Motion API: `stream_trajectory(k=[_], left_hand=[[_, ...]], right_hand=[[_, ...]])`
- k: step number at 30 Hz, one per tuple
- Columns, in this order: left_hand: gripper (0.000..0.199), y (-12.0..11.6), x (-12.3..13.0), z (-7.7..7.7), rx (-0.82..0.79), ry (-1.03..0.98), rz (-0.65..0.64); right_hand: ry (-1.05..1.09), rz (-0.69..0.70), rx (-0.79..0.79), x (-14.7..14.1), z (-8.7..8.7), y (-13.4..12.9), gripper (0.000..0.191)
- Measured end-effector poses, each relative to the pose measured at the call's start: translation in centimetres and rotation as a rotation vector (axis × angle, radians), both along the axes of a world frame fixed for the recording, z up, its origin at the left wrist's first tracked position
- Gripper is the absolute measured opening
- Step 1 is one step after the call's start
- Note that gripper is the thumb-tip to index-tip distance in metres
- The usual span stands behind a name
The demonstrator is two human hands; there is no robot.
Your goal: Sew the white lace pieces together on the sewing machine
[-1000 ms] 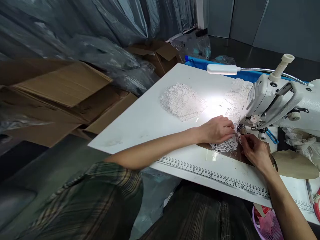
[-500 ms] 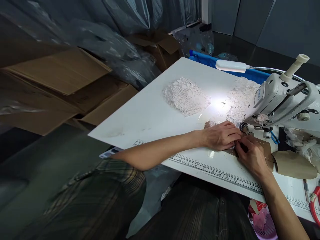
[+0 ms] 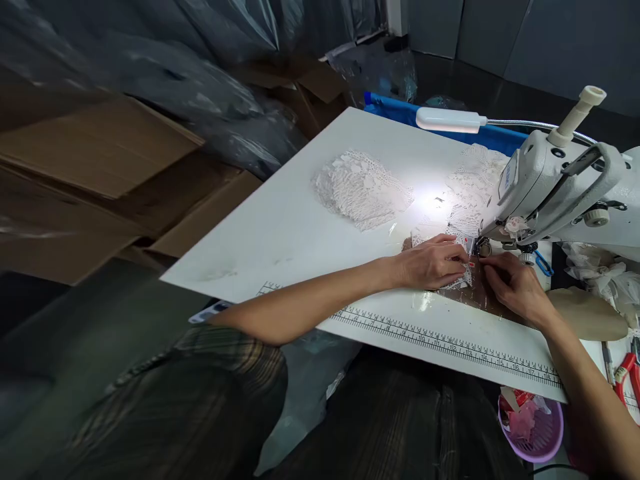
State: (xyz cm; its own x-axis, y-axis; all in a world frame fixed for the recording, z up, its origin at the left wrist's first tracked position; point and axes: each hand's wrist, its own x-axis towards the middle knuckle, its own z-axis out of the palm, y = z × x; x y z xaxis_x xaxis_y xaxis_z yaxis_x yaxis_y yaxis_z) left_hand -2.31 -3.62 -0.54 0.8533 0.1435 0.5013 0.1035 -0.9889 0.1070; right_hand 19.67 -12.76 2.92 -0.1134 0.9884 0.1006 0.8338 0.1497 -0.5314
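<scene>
My left hand [image 3: 434, 265] lies with bent fingers on a white lace piece [image 3: 457, 280], gripping it against the bed just left of the needle. Small red marks show by its fingertips. To the right of the presser foot [image 3: 477, 245], my right hand [image 3: 515, 285] is closed, thumb and forefinger brought together. What it pinches is too small to make out. Both hands work under the head of the white sewing machine [image 3: 543, 177]. Beneath them is a brown, shiny plate [image 3: 475, 297], partly covered by the hands.
A pile of white lace [image 3: 360, 190] rests on the white table [image 3: 260, 233], with more lace [image 3: 475, 177] behind the needle. A lamp [image 3: 450, 120] shines from above. Red-handled pliers [image 3: 625, 373] lie far right. A purple basket [image 3: 543, 440] sits below the edge, cardboard boxes [image 3: 100, 147] at left.
My hands have moved apart: the right one has shifted right from beside the left fingers. More white lace now shows under my left hand. The whole view has shifted slightly.
</scene>
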Motion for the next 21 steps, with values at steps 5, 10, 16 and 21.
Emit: stream_trajectory(k=[5,10,16,21], left_hand=[[0.02,0.1,-0.2,0.4,0.077,-0.087,-0.003],[0.024,0.5,0.0,0.5,0.12,-0.104,-0.044],[0.025,0.7,0.4,0.7,0.166,0.006,-0.057],[0.023,0.8,0.5,0.6,0.098,0.042,-0.093]], right_hand=[[-0.16,0.001,0.107,-0.6,-1.3,-0.3,0.033],[-0.334,0.109,0.214,-0.9,-1.6,-0.8,0.035],[-0.309,0.084,0.209,-1.2,-1.9,-0.9,0.036],[0.012,-0.037,0.165,-0.5,-2.3,-1.0,0.038]])
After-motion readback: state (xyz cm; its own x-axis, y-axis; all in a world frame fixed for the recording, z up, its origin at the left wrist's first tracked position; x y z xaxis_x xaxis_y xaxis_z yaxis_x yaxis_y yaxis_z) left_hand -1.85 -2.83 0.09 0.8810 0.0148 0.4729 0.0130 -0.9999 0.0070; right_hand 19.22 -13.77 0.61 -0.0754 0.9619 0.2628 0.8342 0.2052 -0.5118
